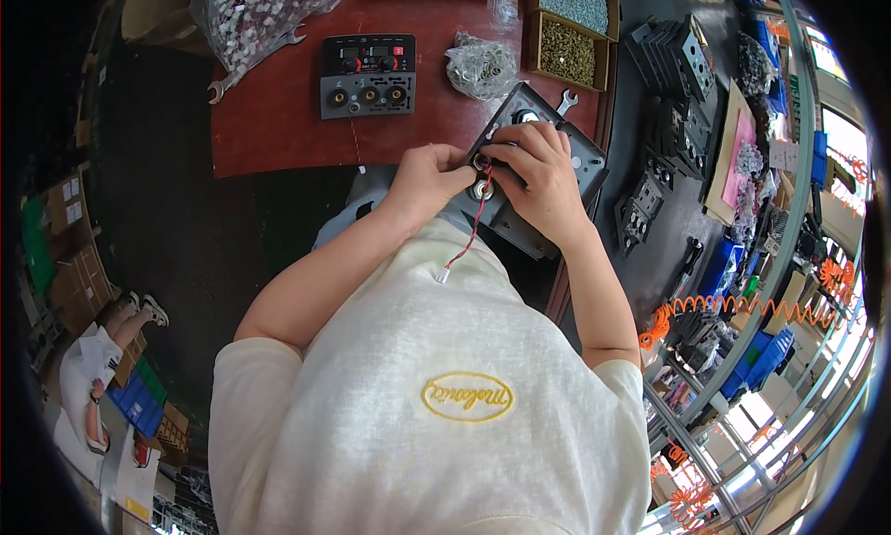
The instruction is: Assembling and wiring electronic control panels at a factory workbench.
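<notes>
- Grey metal panel [585, 150] slants across the near right corner of the red desk [278, 117], just right of the frame's upper centre
- Left hand [429, 182]: its grip grasps the panel's left edge
- Right hand [543, 178]: fingertips at a round fitting [482, 162] beside the red-and-black wire [477, 221]; one cannot tell whether this grip is clenched
- Divided tray [535, 48], upper right: pale silvery bits in the far compartment, brass-coloured ones in the near
- Clear bag [481, 66], top centre: metal rings
- Larger plastic bag [260, 20], upper left: small white pieces
</notes>
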The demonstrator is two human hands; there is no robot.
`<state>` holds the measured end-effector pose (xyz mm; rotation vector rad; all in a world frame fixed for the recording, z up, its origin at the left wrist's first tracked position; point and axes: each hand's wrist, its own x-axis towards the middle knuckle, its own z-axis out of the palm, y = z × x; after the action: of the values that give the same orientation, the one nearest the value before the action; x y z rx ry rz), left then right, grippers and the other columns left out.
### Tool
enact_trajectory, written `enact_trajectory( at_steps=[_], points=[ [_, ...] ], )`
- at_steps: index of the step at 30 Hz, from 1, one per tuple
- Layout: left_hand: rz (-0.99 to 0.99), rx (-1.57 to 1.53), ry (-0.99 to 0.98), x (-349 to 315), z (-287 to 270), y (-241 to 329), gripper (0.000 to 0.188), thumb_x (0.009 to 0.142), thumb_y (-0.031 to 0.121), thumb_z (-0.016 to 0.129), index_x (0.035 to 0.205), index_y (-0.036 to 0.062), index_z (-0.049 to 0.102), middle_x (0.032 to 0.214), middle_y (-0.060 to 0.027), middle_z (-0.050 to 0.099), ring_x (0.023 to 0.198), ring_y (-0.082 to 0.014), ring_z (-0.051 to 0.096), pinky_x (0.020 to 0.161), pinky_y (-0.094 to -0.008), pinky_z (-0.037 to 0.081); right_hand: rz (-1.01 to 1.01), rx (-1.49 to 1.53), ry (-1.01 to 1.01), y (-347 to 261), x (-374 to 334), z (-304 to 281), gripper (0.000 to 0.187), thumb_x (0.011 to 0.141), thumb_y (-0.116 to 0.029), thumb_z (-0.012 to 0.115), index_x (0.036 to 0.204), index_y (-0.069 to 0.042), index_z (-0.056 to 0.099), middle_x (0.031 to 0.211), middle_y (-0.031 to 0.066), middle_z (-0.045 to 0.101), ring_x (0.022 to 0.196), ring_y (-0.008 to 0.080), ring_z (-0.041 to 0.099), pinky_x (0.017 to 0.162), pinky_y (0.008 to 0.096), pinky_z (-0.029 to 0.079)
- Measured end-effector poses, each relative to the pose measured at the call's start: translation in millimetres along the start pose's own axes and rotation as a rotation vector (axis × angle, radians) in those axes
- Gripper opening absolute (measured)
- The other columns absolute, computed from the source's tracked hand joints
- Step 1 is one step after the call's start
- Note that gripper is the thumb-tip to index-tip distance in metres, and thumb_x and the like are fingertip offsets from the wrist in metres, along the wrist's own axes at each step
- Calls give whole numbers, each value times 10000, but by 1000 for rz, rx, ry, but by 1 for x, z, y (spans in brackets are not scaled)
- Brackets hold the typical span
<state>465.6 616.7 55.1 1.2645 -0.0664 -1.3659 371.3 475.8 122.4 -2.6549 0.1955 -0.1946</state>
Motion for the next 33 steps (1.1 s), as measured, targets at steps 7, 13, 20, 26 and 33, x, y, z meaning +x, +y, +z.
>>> enact_trajectory(
  at_steps=[7,13,20,26,33],
  points=[
    [-9,52,18,-5,1,0,166,817,44,640,962,-35,619,880,-55,649,777,-78,590,693,-209,464,40,68,30,-4,-1,0,265,639,-105,731,890,-99,646,977,2,580,970,220,507,805,356,384],
    [12,56,35,-3,-1,-2,189,787,49,633,946,-53,634,853,-68,665,768,-95,596,693,-231,463,43,-50,-74,-1,-4,2,247,654,-99,724,888,-88,643,1057,29,557,1019,254,486,847,383,391],
    [0,-14,35,2,-2,-7,184,779,32,617,940,-55,631,844,-71,662,767,-98,596,691,-235,464,48,14,-15,-2,-5,1,336,616,28,613,933,-77,649,1136,49,529,1073,290,461,876,409,386],
    [-2,-7,49,1,-1,-4,176,774,30,608,925,-57,633,843,-72,661,751,-97,593,685,-236,464,120,47,6,-7,-7,2,324,629,25,650,934,-86,660,1173,79,524,1086,320,447,923,407,383],
    [25,-4,26,1,-2,-6,166,765,32,613,903,-59,636,833,-67,663,749,-89,587,680,-233,461,31,-6,32,-6,-4,8,250,657,-63,699,902,-85,656,1070,30,548,1029,248,494,865,385,381]
  ],
)
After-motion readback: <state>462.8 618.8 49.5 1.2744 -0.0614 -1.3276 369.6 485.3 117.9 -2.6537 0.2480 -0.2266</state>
